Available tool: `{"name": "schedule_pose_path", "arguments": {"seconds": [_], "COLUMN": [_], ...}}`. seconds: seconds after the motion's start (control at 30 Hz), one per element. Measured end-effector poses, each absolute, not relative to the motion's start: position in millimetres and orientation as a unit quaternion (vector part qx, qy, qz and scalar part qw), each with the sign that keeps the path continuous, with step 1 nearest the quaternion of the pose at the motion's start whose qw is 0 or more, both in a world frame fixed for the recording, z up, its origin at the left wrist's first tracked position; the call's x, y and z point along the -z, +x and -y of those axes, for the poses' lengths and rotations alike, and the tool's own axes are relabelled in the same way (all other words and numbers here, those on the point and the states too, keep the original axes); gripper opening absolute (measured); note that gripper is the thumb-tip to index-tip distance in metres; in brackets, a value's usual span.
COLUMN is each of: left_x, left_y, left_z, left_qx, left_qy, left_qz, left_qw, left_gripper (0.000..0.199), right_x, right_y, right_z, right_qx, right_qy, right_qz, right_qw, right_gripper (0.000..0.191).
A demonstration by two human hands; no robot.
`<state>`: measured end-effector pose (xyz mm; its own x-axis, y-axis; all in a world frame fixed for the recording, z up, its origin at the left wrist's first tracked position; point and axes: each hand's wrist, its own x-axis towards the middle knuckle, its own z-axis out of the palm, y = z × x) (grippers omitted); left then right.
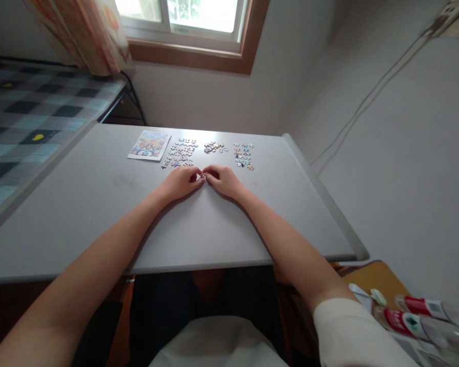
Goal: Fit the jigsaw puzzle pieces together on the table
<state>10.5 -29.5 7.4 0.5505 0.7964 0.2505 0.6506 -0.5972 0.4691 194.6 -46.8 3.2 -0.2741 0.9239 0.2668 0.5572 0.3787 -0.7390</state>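
My left hand [182, 182] and my right hand [224, 180] meet over the middle of the grey table [210, 224]. Both have their fingers closed in a pinch on small puzzle pieces [204, 176] between them; how the pieces fit together is too small to tell. Beyond my left hand lies a wide group of loose puzzle pieces [182, 151]. A small pile of pieces [214, 147] is just past my fingertips, and another group [244, 156] lies beyond my right hand. A printed picture card [150, 146] rests flat at the left of the pieces.
A bed with a checked cover [42, 109] stands at the left. The wall [398, 153] borders the table's right side, with a cable hanging along it. Plastic bottles [405, 322] lie on a wooden surface [380, 279] at the lower right.
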Motion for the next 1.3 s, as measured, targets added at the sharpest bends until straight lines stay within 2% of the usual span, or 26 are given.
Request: {"name": "schedule_pose_path", "arguments": {"seconds": [1.3], "left_x": [-6.0], "left_y": [9.3], "left_z": [29.0], "left_qx": [-0.223], "left_qy": [0.869], "left_qz": [-0.408], "left_qw": [0.167], "left_gripper": [0.028], "right_x": [2.3], "right_y": [195.5], "right_z": [43.4], "right_qx": [-0.253], "right_qy": [-0.483], "right_qz": [0.758], "right_qw": [0.357], "right_gripper": [0.022]}}
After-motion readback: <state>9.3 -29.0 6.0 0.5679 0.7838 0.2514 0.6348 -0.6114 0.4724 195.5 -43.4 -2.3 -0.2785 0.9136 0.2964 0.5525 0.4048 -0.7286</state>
